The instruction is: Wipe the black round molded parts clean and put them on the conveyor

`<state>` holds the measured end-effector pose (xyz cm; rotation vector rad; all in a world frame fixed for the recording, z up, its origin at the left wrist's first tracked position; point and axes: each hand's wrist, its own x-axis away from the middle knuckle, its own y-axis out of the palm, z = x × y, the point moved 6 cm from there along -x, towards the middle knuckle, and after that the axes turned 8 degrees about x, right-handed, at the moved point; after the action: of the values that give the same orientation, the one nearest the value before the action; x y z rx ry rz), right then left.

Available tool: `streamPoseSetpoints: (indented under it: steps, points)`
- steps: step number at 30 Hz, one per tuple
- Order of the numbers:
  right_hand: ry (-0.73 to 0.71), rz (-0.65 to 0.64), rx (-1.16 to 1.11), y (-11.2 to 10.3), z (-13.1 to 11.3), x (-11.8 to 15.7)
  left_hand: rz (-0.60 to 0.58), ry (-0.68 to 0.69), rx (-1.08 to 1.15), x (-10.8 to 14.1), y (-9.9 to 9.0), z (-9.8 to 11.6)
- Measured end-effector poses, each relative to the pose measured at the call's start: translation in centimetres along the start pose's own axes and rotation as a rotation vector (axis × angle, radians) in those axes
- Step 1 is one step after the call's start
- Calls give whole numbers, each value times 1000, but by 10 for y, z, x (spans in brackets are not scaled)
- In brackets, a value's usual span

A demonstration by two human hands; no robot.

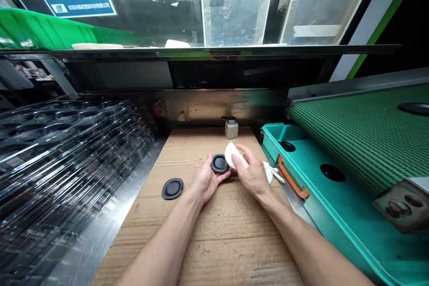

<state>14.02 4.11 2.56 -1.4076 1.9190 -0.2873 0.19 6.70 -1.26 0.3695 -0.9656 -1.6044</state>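
Note:
My left hand (207, 179) is closed on a round black disc (220, 163) with a raised rim, its face turned up. Just to the right, my right hand (250, 170) grips a white round pad (232, 153), tilted and held close by the disc's right edge. Whether the pad touches the disc I cannot tell. A second black disc (172, 188) lies flat on the cardboard (221, 250), left of my left hand. Beyond my hands a small white bottle (231, 128) with a dark cap stands at the back of the cardboard.
Stacks of clear plastic trays (67, 156) fill the left side. At right, a teal bin (335, 214) with an orange handle (291, 178) holds black discs, below a green conveyor belt (362, 129). A white glove (272, 172) lies beside the bin. A shelf (208, 52) crosses the back.

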Motion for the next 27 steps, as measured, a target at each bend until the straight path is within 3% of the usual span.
streamPoseSetpoints:
  steps: [3, 8, 13, 16, 20, 27]
  points:
    - [-88, -189, 11, 16, -15, 10, -28, -29, 41, 0, 4, -6]
    - [44, -27, 131, 4, -6, 7, -172, -169, 95, 0, 11, -13]
    - [109, -38, -163, 3, 0, 0, -204, -138, 123, -1, 8, -2]
    - [196, -28, -342, 3, 5, -2, -155, -197, 173, 0, 4, 2]
    - [232, -7, -375, 1, 9, -4, -43, -320, 273, 4, 0, 1]
    - [234, -27, -363, 9, 16, -3, 8, -309, 239, 5, -1, 0]
